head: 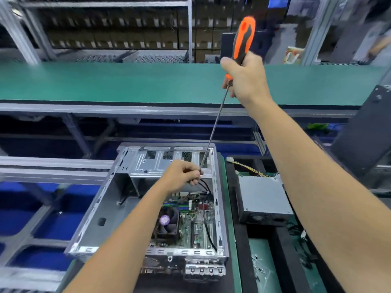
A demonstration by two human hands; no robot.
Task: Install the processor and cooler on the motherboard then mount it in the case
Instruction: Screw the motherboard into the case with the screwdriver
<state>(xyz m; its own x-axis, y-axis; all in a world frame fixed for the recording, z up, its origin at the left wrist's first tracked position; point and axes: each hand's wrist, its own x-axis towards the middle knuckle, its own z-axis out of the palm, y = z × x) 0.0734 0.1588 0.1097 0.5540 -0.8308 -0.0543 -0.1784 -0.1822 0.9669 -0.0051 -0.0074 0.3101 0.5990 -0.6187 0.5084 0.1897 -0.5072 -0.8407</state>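
Note:
An open silver computer case (110, 199) lies on its side in front of me. Inside it sits the green motherboard (190, 231) with a black cooler fan (169, 223) on it. My right hand (245, 79) is raised high and grips the orange and black handle of a long screwdriver (243, 37). Its thin shaft slants down to the case's far right corner. There my left hand (184, 174) pinches the tip of the shaft, just above black cables (206, 187) that run along the board.
A grey power supply (262, 199) with yellow wires lies right of the case on a black and green mat. Loose screws (260, 269) lie on the mat near me. A green conveyor belt (127, 81) crosses behind. Blue bins sit at the left. A dark panel leans at right.

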